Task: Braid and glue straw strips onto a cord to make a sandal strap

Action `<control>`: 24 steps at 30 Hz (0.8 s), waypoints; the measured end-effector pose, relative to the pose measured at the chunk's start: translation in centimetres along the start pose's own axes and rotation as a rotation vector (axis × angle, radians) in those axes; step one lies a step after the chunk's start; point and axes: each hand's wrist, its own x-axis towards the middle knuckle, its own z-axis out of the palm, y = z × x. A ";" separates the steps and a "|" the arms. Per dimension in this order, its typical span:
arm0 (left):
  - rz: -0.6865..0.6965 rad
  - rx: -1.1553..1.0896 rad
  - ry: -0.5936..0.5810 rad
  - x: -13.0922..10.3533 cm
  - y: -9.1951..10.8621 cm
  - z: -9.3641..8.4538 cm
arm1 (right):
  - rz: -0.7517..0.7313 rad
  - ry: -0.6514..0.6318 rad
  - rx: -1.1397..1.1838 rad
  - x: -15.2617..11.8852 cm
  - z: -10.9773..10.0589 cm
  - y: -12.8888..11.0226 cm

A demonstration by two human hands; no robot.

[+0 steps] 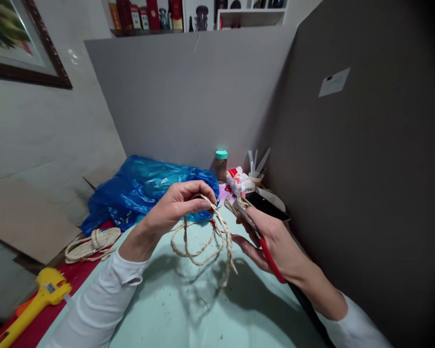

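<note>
- Our two hands were both busy: the left pinched one braided cord between thumb and fingers.
- Our right hand gripped one red-handled tool, its metal part pointing forward; we could not tell its exact kind.
- The cord hung in several overlapping loops over the table, between the hands, with two ends dangling lowest.
- Beyond the left hand we had one blue bag, crumpled, near the grey panel.
- Beyond the right hand stood one jar with a teal lid, one packet just beside it, and one cup holding at least three pale sticks.
- One dark flat thing lay just past our right hand.
- To the left we saw one woven sandal and, nearer us, one yellow glue gun by one red cloth.
</note>
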 end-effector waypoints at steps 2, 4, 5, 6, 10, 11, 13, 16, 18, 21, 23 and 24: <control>0.010 -0.016 -0.008 -0.1 0.0 0.2 | -0.027 -0.005 -0.083 -0.1 0.5 0.1; 0.006 -0.029 -0.023 -0.1 0.0 0.5 | -0.053 0.012 -0.129 -0.2 1.0 0.0; 0.000 -0.033 -0.030 -0.1 0.0 0.7 | -0.060 0.022 -0.145 -0.3 1.2 -0.1; -0.007 -0.034 -0.038 -0.1 -0.1 0.9 | -0.063 0.030 -0.159 -0.3 1.4 -0.2; -0.022 -0.011 -0.058 0.0 -0.4 1.5 | -0.046 0.040 -0.194 -0.3 1.5 -0.4; -0.023 -0.006 -0.062 0.0 -0.6 1.5 | -0.044 0.034 -0.194 -0.3 1.4 -0.4; -0.026 -0.009 -0.068 0.1 -0.7 1.5 | -0.047 0.026 -0.182 -0.3 1.4 -0.3; -0.017 -0.037 -0.064 0.0 -0.8 1.3 | -0.055 0.024 -0.144 -0.3 1.3 -0.3; 0.005 -0.055 -0.040 -0.2 -0.7 1.1 | -0.050 0.024 -0.120 -0.3 1.4 -0.3; 0.029 -0.080 -0.023 -0.3 -0.5 0.9 | -0.030 0.012 -0.092 -0.3 1.5 -0.2; 0.032 -0.089 -0.028 -0.2 -0.5 0.9 | -0.031 0.010 -0.071 -0.3 1.7 -0.2; 0.033 -0.090 -0.030 -0.2 -0.5 0.9 | -0.036 0.012 -0.061 -0.3 1.8 -0.2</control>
